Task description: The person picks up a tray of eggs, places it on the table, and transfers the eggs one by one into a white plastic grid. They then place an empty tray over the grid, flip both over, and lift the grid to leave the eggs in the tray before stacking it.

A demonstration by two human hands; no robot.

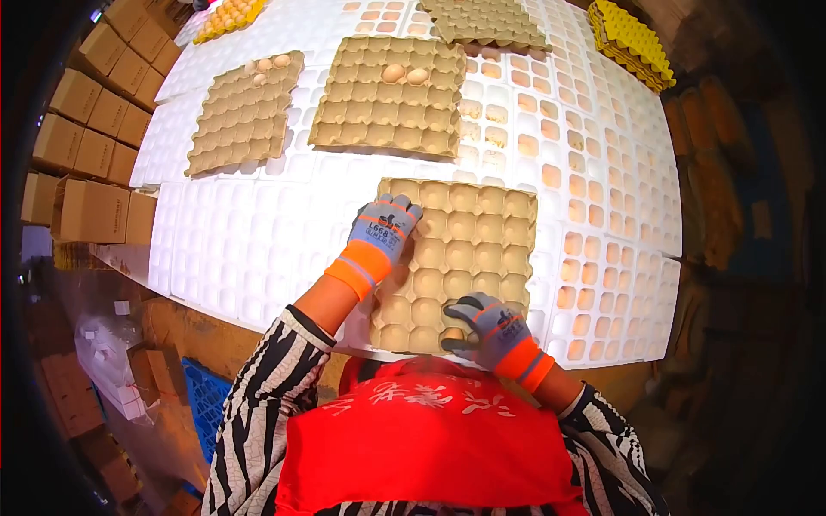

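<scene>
A brown cardboard egg tray lies near the front edge of the white surface, its cups bare apart from one egg at the lower right. My left hand, in a grey and orange glove, has its fingers bent over the tray's upper left edge. Over the lower right corner, my right hand, gloved alike, curls its thumb and fingers around that egg. Farther back lie another brown tray with two eggs and a left brown tray with several eggs.
White cupped trays cover the table, those on the right holding many pale eggs. Yellow trays are stacked at the back right. One more brown tray lies at the back. Cardboard boxes stand along the left.
</scene>
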